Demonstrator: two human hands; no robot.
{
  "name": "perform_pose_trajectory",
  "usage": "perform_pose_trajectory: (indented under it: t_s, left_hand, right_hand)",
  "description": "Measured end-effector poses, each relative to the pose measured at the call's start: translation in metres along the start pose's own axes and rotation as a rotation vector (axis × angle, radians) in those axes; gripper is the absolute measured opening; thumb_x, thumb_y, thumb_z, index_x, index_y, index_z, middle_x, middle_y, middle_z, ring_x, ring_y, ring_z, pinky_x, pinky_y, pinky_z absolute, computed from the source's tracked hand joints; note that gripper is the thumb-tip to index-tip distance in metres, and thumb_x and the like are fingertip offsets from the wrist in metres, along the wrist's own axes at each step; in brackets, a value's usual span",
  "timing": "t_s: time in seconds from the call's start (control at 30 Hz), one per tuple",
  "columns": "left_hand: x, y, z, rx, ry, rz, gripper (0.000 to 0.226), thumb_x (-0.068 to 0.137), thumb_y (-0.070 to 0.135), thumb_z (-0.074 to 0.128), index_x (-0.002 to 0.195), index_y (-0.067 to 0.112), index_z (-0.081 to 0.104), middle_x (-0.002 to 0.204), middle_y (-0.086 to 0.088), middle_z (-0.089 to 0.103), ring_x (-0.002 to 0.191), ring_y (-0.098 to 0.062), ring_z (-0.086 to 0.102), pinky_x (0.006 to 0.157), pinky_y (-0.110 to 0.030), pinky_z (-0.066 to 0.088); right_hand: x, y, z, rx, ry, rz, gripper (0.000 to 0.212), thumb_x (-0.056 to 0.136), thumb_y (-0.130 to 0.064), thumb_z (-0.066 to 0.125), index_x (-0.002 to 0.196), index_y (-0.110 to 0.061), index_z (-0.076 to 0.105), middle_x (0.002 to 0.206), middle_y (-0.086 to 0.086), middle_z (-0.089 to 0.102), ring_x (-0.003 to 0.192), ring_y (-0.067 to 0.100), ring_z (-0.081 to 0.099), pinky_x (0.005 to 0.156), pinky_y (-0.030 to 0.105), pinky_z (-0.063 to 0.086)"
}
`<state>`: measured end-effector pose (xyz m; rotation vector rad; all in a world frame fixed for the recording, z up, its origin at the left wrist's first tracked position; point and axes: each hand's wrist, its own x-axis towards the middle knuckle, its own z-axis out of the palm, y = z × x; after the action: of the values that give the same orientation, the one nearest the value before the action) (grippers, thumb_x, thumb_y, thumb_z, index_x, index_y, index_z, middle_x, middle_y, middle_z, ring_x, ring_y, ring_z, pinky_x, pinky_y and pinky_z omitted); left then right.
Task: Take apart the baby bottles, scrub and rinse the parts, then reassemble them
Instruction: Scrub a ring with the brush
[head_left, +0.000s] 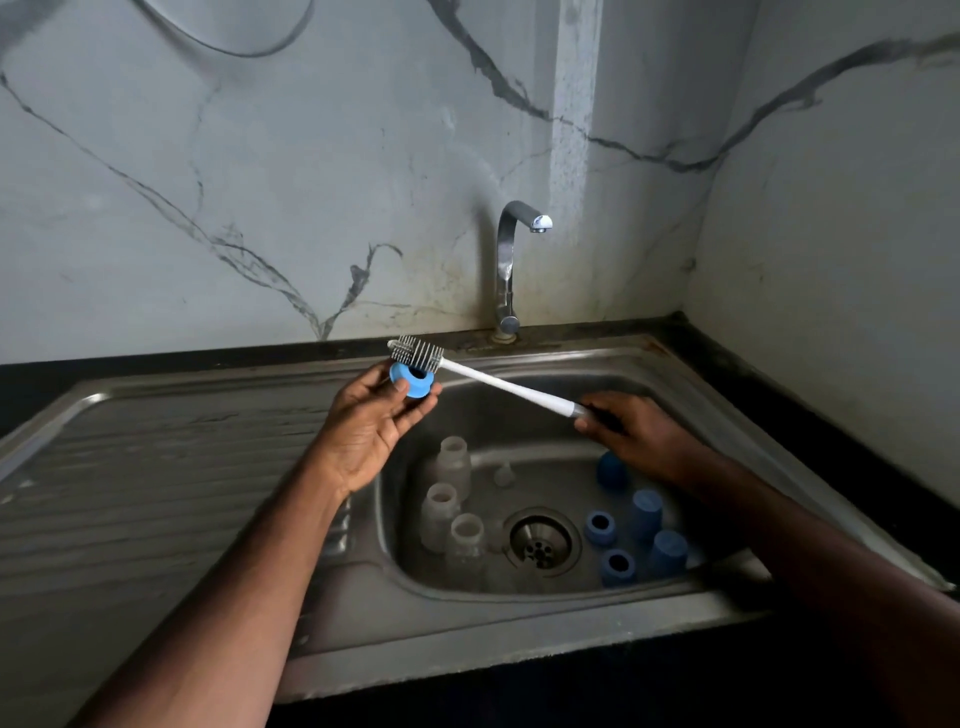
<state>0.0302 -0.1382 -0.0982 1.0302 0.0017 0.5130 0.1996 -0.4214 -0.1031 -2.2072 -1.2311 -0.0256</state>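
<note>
A person's left hand (375, 415) pinches a blue bottle collar ring (412, 380) by its rim above a stainless-steel sink (675, 395), while the right hand (636, 426) grips the dark handle of a white bottle brush (467, 371), its bristled head lying against the ring's upper edge. In the basin below, three clear bottles (449, 512) stand left of the drain (540, 543); blue rings and caps (647, 519) cluster to its right. A chrome tap (511, 260) rises behind.

One head-worn view looks forward and down, close over the sink (519, 358), its tap (511, 260) toward twelve o'clock; both forearms enter from six o'clock
</note>
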Motion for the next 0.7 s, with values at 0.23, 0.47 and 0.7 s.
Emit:
perform_pose_trajectory:
  t_s: [0.23, 0.47, 0.7]
  left_hand:
    - [0.004, 0.008, -0.010, -0.113, 0.054, 0.058, 0.031, 0.099, -0.001, 0.042, 0.102, 0.009, 0.071, 0.112, -0.014, 0.071, 0.109, -0.033, 0.068, 0.093, -0.038, 0.057]
    - [0.003, 0.002, -0.003, -0.047, 0.010, 0.035, 0.025, 0.099, -0.002, 0.040, 0.112, 0.004, 0.060, 0.115, -0.012, 0.071, 0.109, -0.033, 0.068, 0.091, -0.036, 0.057]
    - [0.001, 0.002, -0.003, -0.035, 0.000, 0.058, 0.027, 0.093, -0.002, 0.047, 0.117, 0.003, 0.058, 0.117, -0.015, 0.068, 0.111, -0.035, 0.067, 0.089, -0.034, 0.057]
  right_hand:
    - [0.009, -0.007, 0.018, 0.061, -0.027, 0.029, 0.008, 0.104, -0.035, 0.052, 0.105, -0.032, 0.059, 0.084, -0.006, 0.061, 0.074, 0.004, 0.059, 0.064, 0.016, 0.043]
    - [0.007, -0.013, 0.023, 0.095, 0.052, 0.019, 0.016, 0.104, -0.035, 0.050, 0.115, -0.030, 0.059, 0.090, -0.009, 0.062, 0.083, 0.000, 0.060, 0.068, 0.015, 0.048]
    - [0.005, -0.012, 0.023, 0.117, 0.068, 0.031, 0.014, 0.104, -0.033, 0.052, 0.116, -0.031, 0.058, 0.093, -0.005, 0.064, 0.083, 0.005, 0.062, 0.071, 0.020, 0.052]
